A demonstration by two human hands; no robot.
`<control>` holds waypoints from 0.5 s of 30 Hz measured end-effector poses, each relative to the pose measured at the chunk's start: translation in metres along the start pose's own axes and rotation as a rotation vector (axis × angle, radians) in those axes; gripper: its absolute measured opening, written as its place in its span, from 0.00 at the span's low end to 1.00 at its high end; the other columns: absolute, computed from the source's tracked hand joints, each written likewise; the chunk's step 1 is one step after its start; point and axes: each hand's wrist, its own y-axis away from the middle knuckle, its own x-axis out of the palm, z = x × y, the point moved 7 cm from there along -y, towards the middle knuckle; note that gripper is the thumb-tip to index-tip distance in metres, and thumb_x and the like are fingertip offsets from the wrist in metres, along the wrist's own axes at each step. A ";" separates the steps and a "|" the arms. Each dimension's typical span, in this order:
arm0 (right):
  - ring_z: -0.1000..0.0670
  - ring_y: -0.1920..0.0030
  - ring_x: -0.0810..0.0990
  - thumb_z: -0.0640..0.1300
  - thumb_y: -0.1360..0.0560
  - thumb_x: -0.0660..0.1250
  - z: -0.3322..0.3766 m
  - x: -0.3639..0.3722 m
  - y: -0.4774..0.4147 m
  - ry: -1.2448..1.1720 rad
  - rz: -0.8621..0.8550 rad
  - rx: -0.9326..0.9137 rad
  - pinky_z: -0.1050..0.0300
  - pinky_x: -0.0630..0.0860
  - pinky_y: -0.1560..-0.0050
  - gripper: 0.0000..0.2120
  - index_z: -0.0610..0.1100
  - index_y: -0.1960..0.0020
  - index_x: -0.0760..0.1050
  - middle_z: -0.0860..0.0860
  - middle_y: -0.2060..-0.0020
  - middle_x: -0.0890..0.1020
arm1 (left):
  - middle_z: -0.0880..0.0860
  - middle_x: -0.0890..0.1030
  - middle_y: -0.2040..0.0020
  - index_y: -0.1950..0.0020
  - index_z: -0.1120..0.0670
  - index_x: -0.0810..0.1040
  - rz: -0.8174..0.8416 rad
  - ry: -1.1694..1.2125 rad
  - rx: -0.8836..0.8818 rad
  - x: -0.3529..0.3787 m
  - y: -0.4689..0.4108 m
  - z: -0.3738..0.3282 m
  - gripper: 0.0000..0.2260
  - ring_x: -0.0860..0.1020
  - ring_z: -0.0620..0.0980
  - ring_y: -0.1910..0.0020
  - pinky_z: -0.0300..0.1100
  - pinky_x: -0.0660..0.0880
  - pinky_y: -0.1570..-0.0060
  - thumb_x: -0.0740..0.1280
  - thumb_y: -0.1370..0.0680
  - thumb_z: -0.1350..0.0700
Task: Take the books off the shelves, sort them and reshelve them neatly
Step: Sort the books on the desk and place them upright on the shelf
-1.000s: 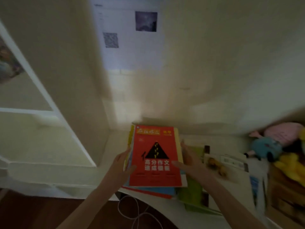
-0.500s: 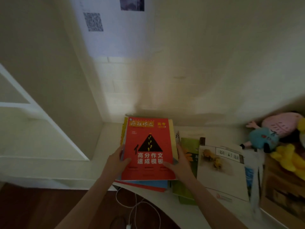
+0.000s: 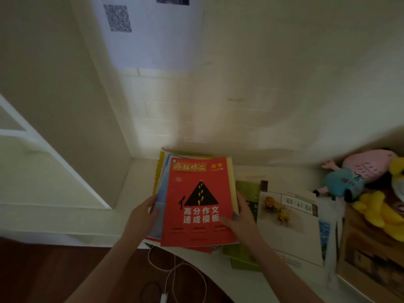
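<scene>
The red-topped book stack [image 3: 197, 202] sits at the left end of the desk [image 3: 140, 178] by the wall [image 3: 240, 106], beside a green book [image 3: 247, 190], its side edges clasped by the left hand [image 3: 142, 215] and right hand [image 3: 240, 219], seemingly to square or lift it.

top book [image 3: 197, 202] red, black triangle, yellow dashes | book beside [image 3: 247, 193] green | plush [image 3: 343, 182] blue, pink

Left hand [image 3: 143, 217] grips the left edge of the book stack [image 3: 196, 202]; right hand [image 3: 240, 221] grips its right edge, thumb on top.
</scene>
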 end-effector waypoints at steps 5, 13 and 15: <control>0.58 0.53 0.83 0.28 0.28 0.68 0.000 -0.026 0.014 -0.056 -0.030 -0.019 0.65 0.79 0.62 0.32 0.57 0.36 0.65 0.49 0.44 0.79 | 0.59 0.76 0.36 0.30 0.60 0.69 -0.029 -0.014 -0.012 0.001 -0.005 0.011 0.21 0.75 0.57 0.39 0.48 0.69 0.40 0.65 0.23 0.64; 0.63 0.57 0.82 0.53 0.44 0.80 -0.007 -0.065 0.042 -0.148 -0.125 0.009 0.66 0.78 0.66 0.41 0.57 0.35 0.66 0.55 0.47 0.78 | 0.58 0.79 0.42 0.35 0.59 0.72 -0.032 0.044 -0.038 0.000 -0.013 0.015 0.21 0.78 0.54 0.48 0.49 0.76 0.49 0.70 0.27 0.65; 0.62 0.55 0.82 0.66 0.55 0.79 -0.009 -0.064 0.045 -0.164 -0.109 0.028 0.65 0.79 0.65 0.49 0.60 0.37 0.66 0.55 0.46 0.78 | 0.58 0.79 0.42 0.35 0.60 0.73 -0.029 0.004 -0.047 0.001 -0.014 0.014 0.20 0.78 0.56 0.47 0.49 0.75 0.49 0.70 0.26 0.64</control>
